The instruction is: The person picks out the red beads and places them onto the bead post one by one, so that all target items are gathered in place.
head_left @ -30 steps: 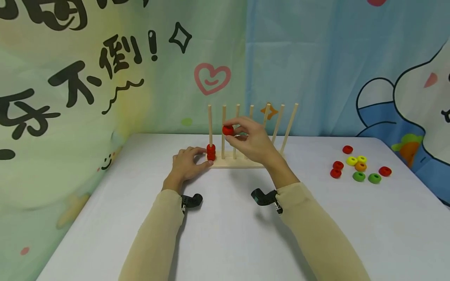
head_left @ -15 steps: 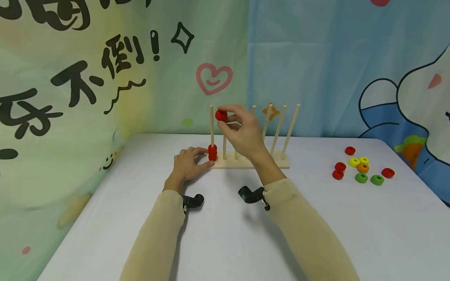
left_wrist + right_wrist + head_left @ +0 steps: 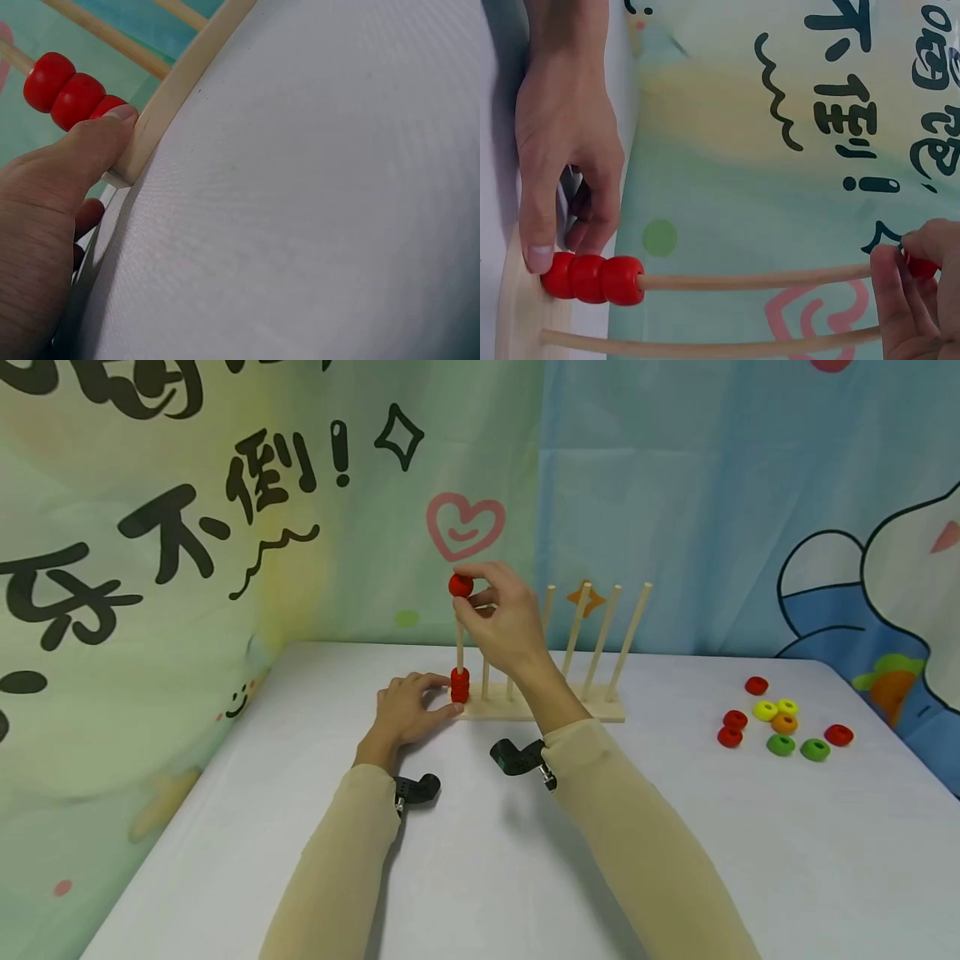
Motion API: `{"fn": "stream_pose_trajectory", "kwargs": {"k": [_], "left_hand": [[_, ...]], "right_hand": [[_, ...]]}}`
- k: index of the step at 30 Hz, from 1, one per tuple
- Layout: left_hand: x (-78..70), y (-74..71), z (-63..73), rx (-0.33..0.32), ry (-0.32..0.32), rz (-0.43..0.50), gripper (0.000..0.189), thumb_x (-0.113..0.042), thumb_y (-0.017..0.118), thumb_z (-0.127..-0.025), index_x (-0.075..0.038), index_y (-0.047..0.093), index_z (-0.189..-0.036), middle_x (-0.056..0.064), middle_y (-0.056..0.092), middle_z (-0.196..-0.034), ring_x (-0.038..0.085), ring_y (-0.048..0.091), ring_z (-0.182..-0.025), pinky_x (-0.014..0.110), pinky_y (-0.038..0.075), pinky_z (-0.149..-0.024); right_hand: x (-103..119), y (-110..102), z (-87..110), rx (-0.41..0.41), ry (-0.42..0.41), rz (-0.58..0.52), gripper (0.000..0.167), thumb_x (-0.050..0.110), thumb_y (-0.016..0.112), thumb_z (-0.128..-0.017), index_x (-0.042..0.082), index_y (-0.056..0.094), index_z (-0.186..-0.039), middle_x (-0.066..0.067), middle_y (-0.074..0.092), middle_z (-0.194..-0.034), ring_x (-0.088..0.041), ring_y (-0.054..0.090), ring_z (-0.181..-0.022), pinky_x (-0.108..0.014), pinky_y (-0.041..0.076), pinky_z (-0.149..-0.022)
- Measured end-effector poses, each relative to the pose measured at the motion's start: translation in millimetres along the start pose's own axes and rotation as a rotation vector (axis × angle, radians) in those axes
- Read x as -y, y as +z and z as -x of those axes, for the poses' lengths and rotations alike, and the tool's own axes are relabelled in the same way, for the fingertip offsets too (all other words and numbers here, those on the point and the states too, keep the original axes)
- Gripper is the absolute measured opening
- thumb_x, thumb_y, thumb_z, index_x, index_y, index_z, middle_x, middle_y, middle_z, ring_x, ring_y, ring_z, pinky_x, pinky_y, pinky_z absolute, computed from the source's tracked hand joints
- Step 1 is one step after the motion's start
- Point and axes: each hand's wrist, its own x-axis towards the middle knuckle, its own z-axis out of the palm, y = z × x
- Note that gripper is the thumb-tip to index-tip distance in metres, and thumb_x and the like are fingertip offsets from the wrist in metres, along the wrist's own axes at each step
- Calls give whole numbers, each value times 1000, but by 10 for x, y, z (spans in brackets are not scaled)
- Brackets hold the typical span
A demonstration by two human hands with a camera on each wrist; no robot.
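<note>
A wooden peg stand (image 3: 551, 713) with a row of upright pegs stands at the back of the table. Three red beads (image 3: 592, 279) are stacked at the bottom of its leftmost peg (image 3: 757, 282). High at the tip of that peg, my right hand (image 3: 504, 620) pinches another red bead (image 3: 461, 585) between thumb and fingers. My left hand (image 3: 407, 713) grips the left end of the stand, thumb (image 3: 105, 135) on the base right beside the lowest bead. The right fingers partly cover the held bead in the right wrist view.
Loose beads lie on the white table (image 3: 675, 827) at the right: several red beads (image 3: 838, 735), two yellow beads (image 3: 765, 711), an orange bead (image 3: 784, 723) and two green beads (image 3: 814, 750). A printed curtain (image 3: 660, 510) hangs behind the table.
My right hand has moved left and up, bringing the red bead from beside the second peg to the top of the leftmost peg. The left hand keeps its place on the stand.
</note>
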Motion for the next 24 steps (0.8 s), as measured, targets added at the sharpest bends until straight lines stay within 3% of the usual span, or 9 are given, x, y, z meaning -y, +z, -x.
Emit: {"fn": "stream_pose_trajectory", "kwargs": {"k": [7, 15, 19, 24], "left_hand": [[-14, 2, 1, 9, -8, -2, 59, -64, 60, -86, -30, 58, -134, 4, 52, -141, 33, 42, -125, 54, 30, -99], [-7, -4, -1, 6, -5, -4, 58, -63, 60, -86, -30, 58, -134, 4, 52, -140, 32, 42, -126, 54, 29, -100], [-4, 2, -1, 16, 4, 0, 59, -65, 59, -86, -31, 58, -134, 4, 52, -141, 32, 42, -126, 53, 29, -101], [10, 4, -4, 17, 4, -2, 59, -66, 57, -86, -32, 57, -135, 3, 51, -141, 32, 42, -127, 54, 28, -103]], "right_hand": [[19, 43, -28, -18, 75, -59, 29, 4, 64, -93, 8, 65, -122, -5, 60, -112, -15, 69, -71, -27, 57, -66], [28, 52, -29, 42, 164, 7, 34, 7, 65, -93, 11, 64, -127, -5, 57, -123, -11, 68, -66, -26, 57, -62], [7, 33, 15, 71, 152, 22, 36, 8, 63, -94, 11, 62, -131, -9, 54, -128, -14, 69, -68, -30, 57, -61], [-6, 0, 92, 67, 74, 13, 32, 9, 63, -95, 11, 63, -126, -7, 55, -125, -18, 69, -74, -28, 57, -60]]}}
